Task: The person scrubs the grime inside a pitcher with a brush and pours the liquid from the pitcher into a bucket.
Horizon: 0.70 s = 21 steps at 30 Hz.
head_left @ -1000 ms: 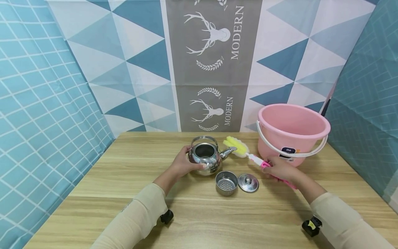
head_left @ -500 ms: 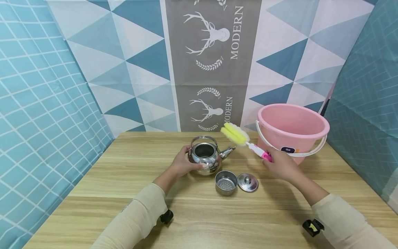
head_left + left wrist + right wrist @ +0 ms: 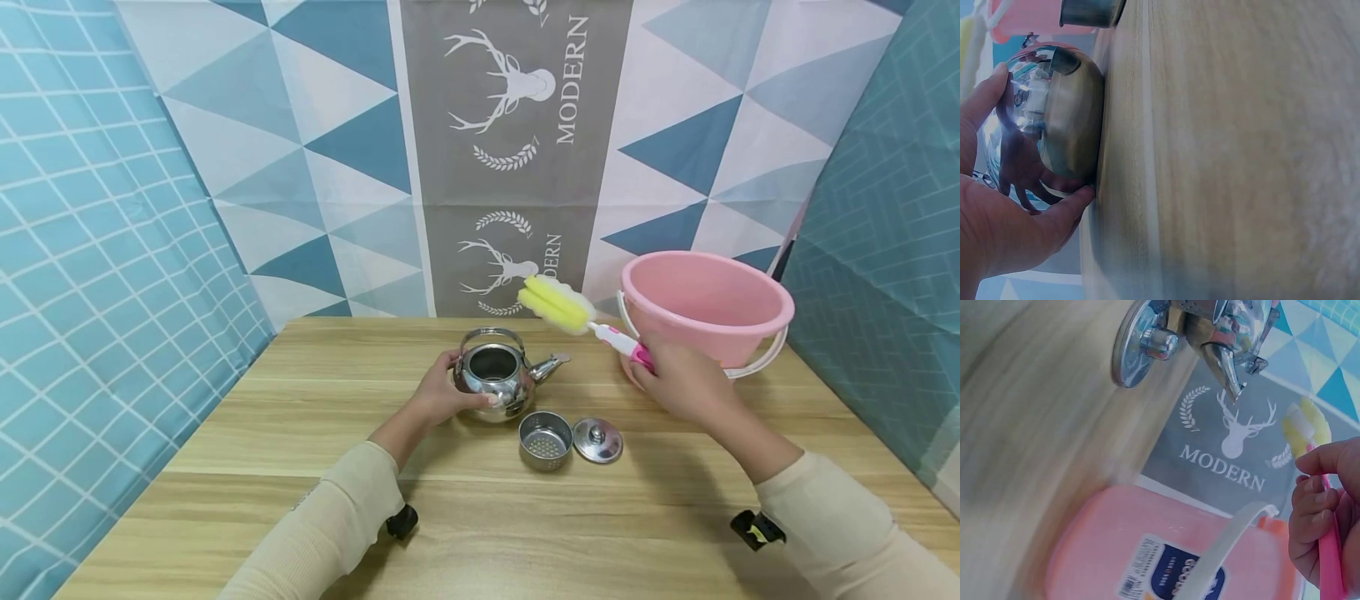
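A shiny steel kettle (image 3: 504,392) without its lid on stands on the wooden table, spout toward the right. My left hand (image 3: 444,393) grips its left side, thumb across the front; the left wrist view shows thumb and fingers spread round the kettle's body (image 3: 1075,119). In my right hand (image 3: 686,379) is a sponge bottle brush with a pink and white handle (image 3: 621,342). Its yellow and white sponge head (image 3: 557,305) is raised up and to the right of the kettle. The right wrist view shows fingers curled round the pink handle (image 3: 1330,562).
A perforated steel strainer cup (image 3: 546,442) sits just in front of the kettle, with the round knobbed lid (image 3: 597,440) beside it. Behind my right hand stands a pink bucket (image 3: 705,287) with a white handle. A patterned backdrop (image 3: 352,167) closes off the table's far edge.
My right hand has lifted the brush off the table, its sponge head rising and shifting slightly left. The left hand and the kettle have stayed in place.
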{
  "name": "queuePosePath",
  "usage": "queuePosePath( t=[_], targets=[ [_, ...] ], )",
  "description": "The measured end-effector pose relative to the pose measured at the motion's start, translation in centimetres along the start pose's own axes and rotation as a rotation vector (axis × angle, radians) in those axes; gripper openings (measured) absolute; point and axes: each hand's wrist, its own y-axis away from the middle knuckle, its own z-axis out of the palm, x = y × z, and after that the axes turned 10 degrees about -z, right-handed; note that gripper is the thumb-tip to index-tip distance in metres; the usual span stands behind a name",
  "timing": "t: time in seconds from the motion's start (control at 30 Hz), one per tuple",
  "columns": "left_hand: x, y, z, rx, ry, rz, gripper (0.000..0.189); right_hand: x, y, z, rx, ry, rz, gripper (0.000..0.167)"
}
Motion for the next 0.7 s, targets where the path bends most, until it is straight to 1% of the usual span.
queuePosePath(
  t=[0.07,0.1,0.23,0.27,0.33,0.43,0.53,0.6,0.7],
  targets=[
    [0.0,0.0,0.0,-0.001,-0.003,0.001,0.098,-0.4,-0.2,-0.2,-0.006,0.043,-0.024,0.060],
    [0.0,0.0,0.0,-0.002,-0.003,0.001,0.098,-0.5,-0.4,-0.3,-0.010,0.070,-0.037,0.060],
    [-0.1,-0.1,0.0,-0.003,-0.001,-0.002,0.098,-1.0,-0.9,-0.5,-0.019,0.195,-0.106,0.032],
    [-0.2,-0.2,0.0,-0.003,0.000,0.000,0.098,-1.1,-1.1,-0.5,-0.027,0.230,-0.122,0.027],
    [-0.2,-0.2,0.1,-0.007,0.006,0.002,0.098,-1.2,-1.5,-0.8,-0.037,0.301,-0.151,0.021],
    [-0.3,-0.3,0.1,-0.008,0.009,0.008,0.098,-1.3,-2.4,-1.7,-0.102,0.458,-0.212,0.022],
    [-0.3,-0.3,0.1,-0.004,0.008,0.007,0.097,-1.4,-3.5,-2.8,-0.170,0.593,-0.299,0.023],
    [-0.3,-0.2,0.1,0.000,0.002,0.004,0.097,-1.6,-4.4,-3.4,-0.211,0.625,-0.345,0.025],
    [-0.2,-0.2,0.0,-0.001,-0.002,-0.003,0.097,-1.9,-5.6,-3.7,-0.271,0.633,-0.405,0.022]
  ],
)
